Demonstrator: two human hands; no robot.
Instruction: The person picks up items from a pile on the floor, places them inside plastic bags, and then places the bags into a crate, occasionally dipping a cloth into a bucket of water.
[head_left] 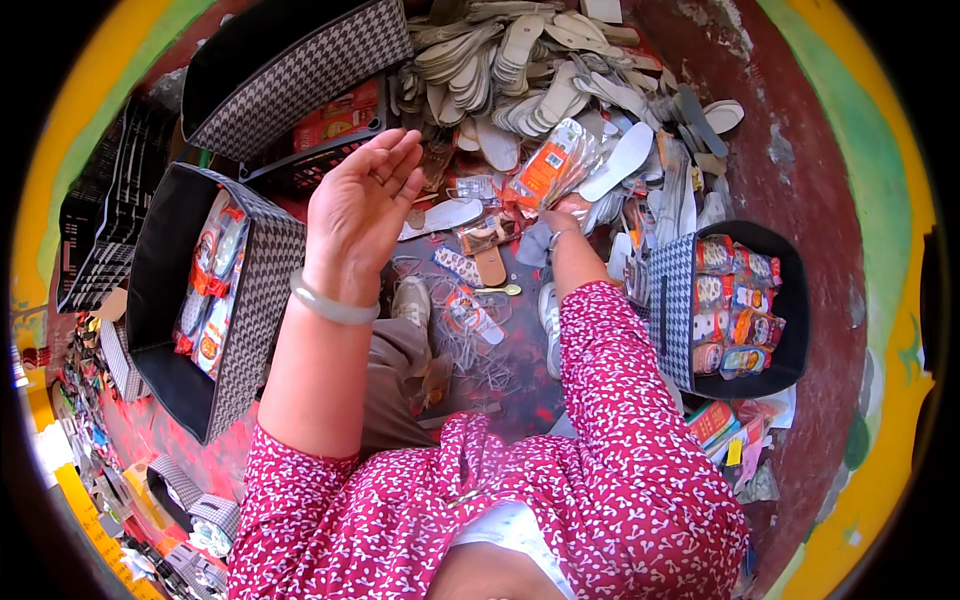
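Observation:
My left hand (372, 190) is raised in front of the black baskets, palm turned up, fingers stretched and slightly curled, nothing in it. A pale bangle circles that wrist. Low at the pile's near edge, my right hand (563, 224) reaches beside a clear plastic package with an orange label (550, 168). Its fingers are mostly hidden, so its grip does not show. A grey piece (535, 244) lies against that hand. Just left of it are a brown-and-clear packet (486, 234) and a white insole (441, 217). A large heap of loose insoles (500, 60) rises behind.
Houndstooth fabric bins with packaged goods stand at left (245, 330) and right (672, 312). Another houndstooth bin (310, 70) and a black crate (115, 200) are at upper left. Loose rubber bands (480, 355) and a packet (473, 314) lie between my shoes.

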